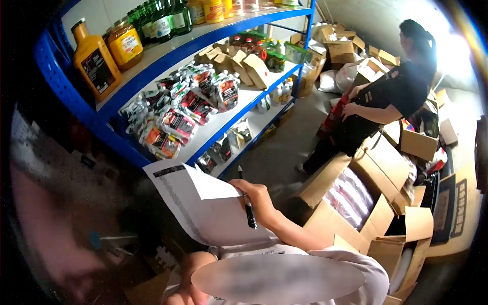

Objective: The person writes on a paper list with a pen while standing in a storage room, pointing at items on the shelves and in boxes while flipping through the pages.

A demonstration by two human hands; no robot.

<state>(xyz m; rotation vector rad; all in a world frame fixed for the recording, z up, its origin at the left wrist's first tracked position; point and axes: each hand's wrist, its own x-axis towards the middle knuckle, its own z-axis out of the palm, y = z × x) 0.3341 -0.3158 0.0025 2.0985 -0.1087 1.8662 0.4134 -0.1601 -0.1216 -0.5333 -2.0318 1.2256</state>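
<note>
My right hand point(257, 202) is closed around a black pen point(249, 208), its tip pointing up and away from me. The hand lies at the right edge of some white paper sheets point(206, 216). The top sheet is curled over, and the one beneath has a dark header bar and a printed column along its left side. My left arm point(195, 272) shows at the bottom, below the sheets; the fingers of my left hand are hidden. Beyond the papers, a blue-framed shelf point(201, 66) holds spouted pouches point(178, 122) on its middle level.
Large bottles and jars point(96, 63) stand on the top shelf. To the right, a person in dark clothes point(389, 96) stands holding a red item point(334, 114). Opened cardboard boxes point(378, 162) crowd the right side, one with plastic-wrapped packs point(349, 197). More boxes point(340, 51) lie at the back.
</note>
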